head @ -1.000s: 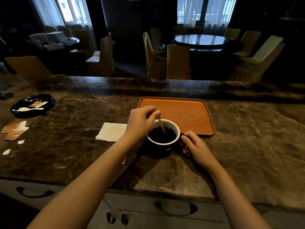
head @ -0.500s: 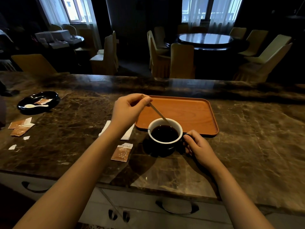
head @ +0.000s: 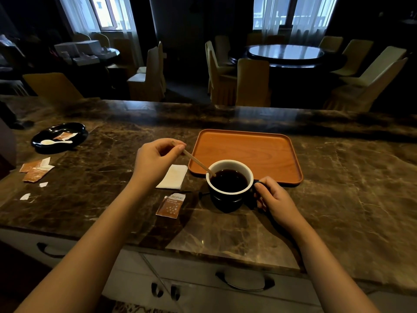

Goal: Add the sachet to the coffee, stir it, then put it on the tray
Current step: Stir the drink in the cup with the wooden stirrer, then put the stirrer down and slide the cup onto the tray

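Cup [head: 230, 184]: black, coffee-filled, handle pinched by right hand [head: 274, 199]. Tray [head: 246, 150] lies just beyond those fingers. Left hand [head: 155, 159] pinches stick [head: 198, 162], slanting down-right into cup.

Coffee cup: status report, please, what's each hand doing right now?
Left hand pinching stir stick, tip in coffee. Right hand on cup handle, cup on counter. Tray behind it bare; nothing in the way.

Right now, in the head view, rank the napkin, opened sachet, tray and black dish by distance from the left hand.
1. Napkin, just right of the left hand.
2. Opened sachet, nearer the counter's front edge.
3. Tray, farther right.
4. Black dish, far left.
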### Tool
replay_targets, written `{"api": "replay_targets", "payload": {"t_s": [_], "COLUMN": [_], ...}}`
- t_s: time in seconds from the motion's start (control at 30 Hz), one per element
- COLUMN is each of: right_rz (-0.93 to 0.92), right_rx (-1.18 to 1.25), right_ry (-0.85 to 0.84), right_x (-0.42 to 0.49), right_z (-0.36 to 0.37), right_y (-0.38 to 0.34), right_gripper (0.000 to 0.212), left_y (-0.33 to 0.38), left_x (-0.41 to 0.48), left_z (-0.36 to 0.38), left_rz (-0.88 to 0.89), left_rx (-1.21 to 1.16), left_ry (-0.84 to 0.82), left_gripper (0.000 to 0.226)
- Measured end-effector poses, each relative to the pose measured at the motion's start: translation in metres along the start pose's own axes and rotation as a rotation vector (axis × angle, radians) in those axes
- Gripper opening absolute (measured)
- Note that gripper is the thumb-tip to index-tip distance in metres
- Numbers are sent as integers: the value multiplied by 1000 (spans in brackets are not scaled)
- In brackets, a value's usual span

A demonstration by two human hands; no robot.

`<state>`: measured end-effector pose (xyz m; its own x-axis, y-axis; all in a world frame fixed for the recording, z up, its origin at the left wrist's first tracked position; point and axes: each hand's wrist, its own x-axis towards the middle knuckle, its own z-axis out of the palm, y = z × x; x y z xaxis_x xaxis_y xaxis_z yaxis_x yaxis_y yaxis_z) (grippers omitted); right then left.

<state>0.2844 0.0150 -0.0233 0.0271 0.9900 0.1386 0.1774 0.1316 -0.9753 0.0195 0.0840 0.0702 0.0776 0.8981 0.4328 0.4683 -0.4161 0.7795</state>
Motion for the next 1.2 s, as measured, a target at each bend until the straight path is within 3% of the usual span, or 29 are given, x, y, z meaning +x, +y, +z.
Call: {"api": "replay_targets", "payload": {"t_s": [0.17, 0.43, 0.63, 0.8, 1.0, 1.1, 1.2], "right_rz": [1, 3, 0, 2, 13, 13, 18], "right_rx": [7, 21, 22, 38, 44, 44, 19], "right_ry": [3, 3, 14, 24, 18, 14, 13], "right_x": [0, 1, 0, 0, 0, 0, -1], "right_z": [0, 0, 1, 2, 2, 1, 0], "right_y": [1, 1, 0, 0, 0, 0, 0], "right_gripper": [20, 20, 20, 25, 24, 24, 22], "left_y": [-4, -3, -5, -13, -32, -38, -45], "left_x": [-4, -11, -15, -18, -29, -41, -55], "left_z": [-13, -24, -39, -63, -72, -68, -59], "left_rz": [-68, -164, -365, -548, -695, -774, -805], "left_rx": [93, 402, 353, 161, 3, -104, -29], "left_ry": [-52, -388, -465, -556, -468, -315, -100], "left_gripper": [9, 9, 15, 19, 13, 13, 8]}}
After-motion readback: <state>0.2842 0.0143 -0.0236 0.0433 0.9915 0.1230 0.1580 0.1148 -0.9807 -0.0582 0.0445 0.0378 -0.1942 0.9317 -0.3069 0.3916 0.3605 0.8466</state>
